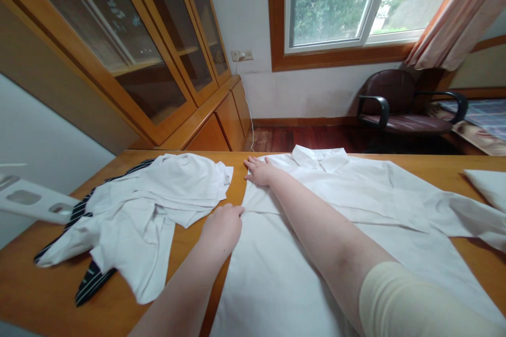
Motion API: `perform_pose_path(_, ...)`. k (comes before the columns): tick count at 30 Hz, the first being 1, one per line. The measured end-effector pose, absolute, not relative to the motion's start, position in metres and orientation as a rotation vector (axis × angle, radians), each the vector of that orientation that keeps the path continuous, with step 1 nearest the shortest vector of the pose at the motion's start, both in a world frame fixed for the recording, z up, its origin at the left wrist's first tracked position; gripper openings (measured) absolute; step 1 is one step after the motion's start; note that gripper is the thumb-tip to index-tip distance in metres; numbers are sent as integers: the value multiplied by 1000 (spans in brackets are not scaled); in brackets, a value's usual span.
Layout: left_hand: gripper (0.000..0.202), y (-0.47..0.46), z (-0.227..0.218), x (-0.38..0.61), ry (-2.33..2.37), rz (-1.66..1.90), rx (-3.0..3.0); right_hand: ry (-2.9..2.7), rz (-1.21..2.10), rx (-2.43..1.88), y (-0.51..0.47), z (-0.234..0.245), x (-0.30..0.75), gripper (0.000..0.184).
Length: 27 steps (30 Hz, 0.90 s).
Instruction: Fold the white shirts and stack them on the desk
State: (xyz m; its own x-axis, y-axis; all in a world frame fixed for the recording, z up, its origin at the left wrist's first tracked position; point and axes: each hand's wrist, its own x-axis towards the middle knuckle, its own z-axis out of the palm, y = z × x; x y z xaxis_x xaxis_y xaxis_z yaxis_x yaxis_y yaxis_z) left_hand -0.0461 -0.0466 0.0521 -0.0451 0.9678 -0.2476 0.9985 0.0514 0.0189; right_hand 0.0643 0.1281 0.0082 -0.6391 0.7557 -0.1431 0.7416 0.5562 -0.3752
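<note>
A white collared shirt (284, 258) lies spread on the wooden table, its collar toward the far edge and one sleeve stretched to the right. My right hand (260, 170) reaches across it and rests flat near the shoulder at its left side, fingers spread. Closer to me, my left hand (224, 225) is closed at the shirt's left edge, thumb and fingers pinching the fabric. The fingertips of that hand are partly hidden. Left of my hands lies a loose pile of white clothes (158, 195) with a dark striped garment (93, 281) showing beneath it.
The wooden table (23, 274) has its far edge just beyond the collar. A white plastic object (35, 200) stands at the left, and folded white cloth (488, 185) lies at the right. Beyond are a glass-door cabinet (197, 97), an armchair (399, 110) and a window.
</note>
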Motion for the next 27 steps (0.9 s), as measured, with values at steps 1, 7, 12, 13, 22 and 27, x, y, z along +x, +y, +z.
perform_pose_path(1,39,-48,55,-45,2105,-243,2019,-2711,604,-1312,128,7,65,63)
perform_pose_path(7,38,-53,65,-39,2073,-235,1945,-2352,384,-1413,142,1,76,39)
perform_pose_path(12,37,-53,65,-35,2107,-213,1917,-2280,398,-1437,149,8,83,37)
perform_pose_path(13,36,-53,64,-35,2111,-211,1918,-2274,395,-1408,149,9,83,37)
perform_pose_path(22,35,-54,62,-34,2126,-208,1911,-2273,499,-1246,147,6,78,32)
perform_pose_path(27,38,-54,63,-33,2131,-220,1902,-2086,491,-1285,146,0,73,18)
